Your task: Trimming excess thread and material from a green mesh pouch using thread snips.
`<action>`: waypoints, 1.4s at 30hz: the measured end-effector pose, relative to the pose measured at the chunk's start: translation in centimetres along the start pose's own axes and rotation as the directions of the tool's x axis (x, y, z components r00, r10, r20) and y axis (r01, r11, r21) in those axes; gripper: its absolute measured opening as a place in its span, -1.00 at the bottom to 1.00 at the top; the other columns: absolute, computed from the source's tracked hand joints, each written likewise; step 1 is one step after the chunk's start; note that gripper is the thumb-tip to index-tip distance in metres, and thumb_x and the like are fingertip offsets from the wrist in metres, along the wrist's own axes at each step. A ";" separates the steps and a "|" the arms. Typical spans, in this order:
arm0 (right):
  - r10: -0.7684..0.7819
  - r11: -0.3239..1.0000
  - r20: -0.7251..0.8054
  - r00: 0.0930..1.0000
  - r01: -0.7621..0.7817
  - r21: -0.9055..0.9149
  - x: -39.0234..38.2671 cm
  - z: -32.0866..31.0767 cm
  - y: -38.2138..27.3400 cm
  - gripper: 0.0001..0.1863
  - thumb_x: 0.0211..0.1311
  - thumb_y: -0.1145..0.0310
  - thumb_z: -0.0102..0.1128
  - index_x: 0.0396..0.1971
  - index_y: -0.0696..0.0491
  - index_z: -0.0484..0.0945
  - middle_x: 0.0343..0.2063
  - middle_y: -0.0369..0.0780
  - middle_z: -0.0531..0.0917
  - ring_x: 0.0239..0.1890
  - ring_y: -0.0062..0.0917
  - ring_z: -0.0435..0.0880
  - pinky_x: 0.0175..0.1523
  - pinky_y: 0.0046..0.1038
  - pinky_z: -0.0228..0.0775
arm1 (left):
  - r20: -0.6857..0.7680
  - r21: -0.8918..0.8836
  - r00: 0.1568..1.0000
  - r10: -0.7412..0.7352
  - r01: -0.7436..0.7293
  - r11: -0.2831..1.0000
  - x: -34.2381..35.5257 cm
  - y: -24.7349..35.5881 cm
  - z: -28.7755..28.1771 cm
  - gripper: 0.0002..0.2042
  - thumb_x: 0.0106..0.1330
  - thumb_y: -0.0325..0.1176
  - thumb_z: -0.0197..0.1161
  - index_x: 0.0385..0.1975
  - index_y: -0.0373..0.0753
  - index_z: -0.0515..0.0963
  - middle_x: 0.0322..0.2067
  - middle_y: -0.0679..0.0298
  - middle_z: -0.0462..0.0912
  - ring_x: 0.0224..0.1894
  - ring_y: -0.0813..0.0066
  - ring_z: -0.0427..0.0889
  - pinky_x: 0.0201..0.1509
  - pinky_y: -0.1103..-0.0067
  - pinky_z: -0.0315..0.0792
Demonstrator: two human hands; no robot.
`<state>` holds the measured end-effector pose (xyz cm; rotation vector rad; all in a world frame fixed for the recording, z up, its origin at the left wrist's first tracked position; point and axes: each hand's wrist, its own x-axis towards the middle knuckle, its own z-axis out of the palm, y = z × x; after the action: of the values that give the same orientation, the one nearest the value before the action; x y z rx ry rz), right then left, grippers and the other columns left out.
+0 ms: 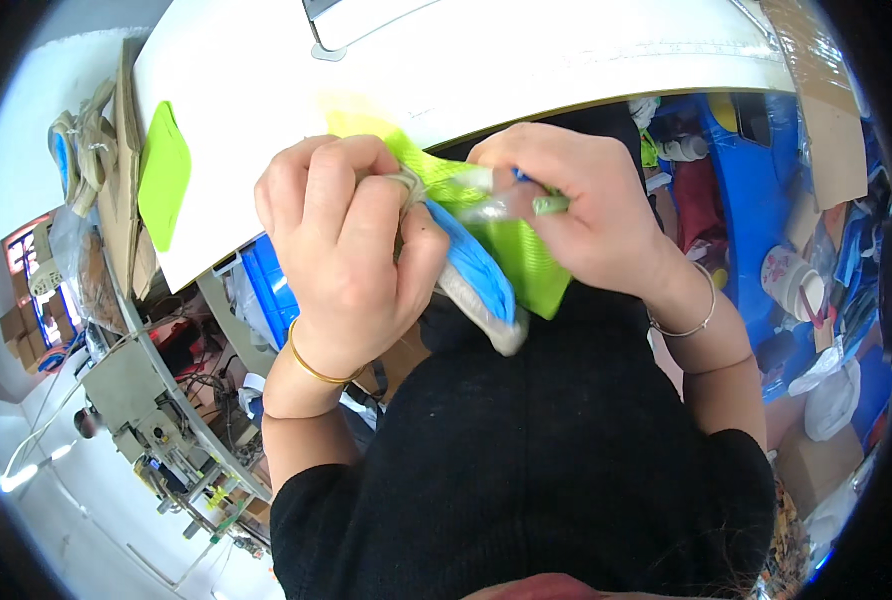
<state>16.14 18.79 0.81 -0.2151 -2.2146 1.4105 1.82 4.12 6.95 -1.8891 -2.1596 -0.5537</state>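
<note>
I've got the left hand (341,232) with fingers clenched on the upper end of a beige-and-blue piece (473,262), held just off the near side of the bench (566,60). Right hand (591,205) fingers grasp a slim green-ended item (551,204); motion blur, can't tell what kind. Lime mesh (538,268) hangs between the hands, beside the blue; can't tell if it's joined. My call: partway through, piece in hand and not set down, finishing left to do. Farther out, a flat lime panel (166,175) lies on the bench, apparently unused; similar beige-and-blue items (93,150) sit far left, status unclear.
</note>
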 end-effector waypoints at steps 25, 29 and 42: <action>0.573 0.199 0.677 0.462 -0.880 0.432 -2.7 -2.5 -2.7 -0.55 0.52 0.00 -0.04 -0.43 0.07 0.52 -0.64 -0.47 0.31 -0.57 -0.79 0.20 -0.48 -0.67 0.04 | 0.008 -0.219 0.997 -0.080 0.080 0.972 -1.9 1.8 3.4 -0.79 -0.12 -0.52 0.32 -0.44 -0.26 0.51 -0.26 0.21 0.53 -0.21 0.22 0.46 -0.12 0.36 0.23; 0.625 0.174 0.644 0.440 -0.883 0.435 -2.6 -2.3 -2.8 -0.55 0.52 0.00 -0.04 -0.44 0.06 0.52 -0.65 -0.47 0.29 -0.58 -0.79 0.17 -0.49 -0.67 0.01 | 0.039 -0.221 0.995 -0.090 0.097 0.971 -1.9 2.2 3.1 -0.81 -0.08 -0.57 0.30 -0.45 -0.26 0.48 -0.25 0.17 0.55 -0.19 0.22 0.48 -0.07 0.40 0.26; 0.638 0.300 0.567 0.521 -0.846 0.440 -2.6 -1.2 -2.9 -0.60 0.56 0.06 -0.09 -0.44 0.01 0.45 -0.65 -0.52 0.25 -0.62 -0.84 0.10 -0.53 -0.71 -0.09 | 0.011 -0.238 0.997 -0.076 0.077 0.968 -2.2 2.1 3.8 -0.80 -0.11 -0.49 0.36 -0.45 -0.26 0.52 -0.25 0.18 0.53 -0.19 0.19 0.48 -0.11 0.34 0.25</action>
<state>19.33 17.38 2.96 -0.9548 -1.5704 2.8679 4.52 3.95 2.93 -1.9266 -2.2630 -0.8623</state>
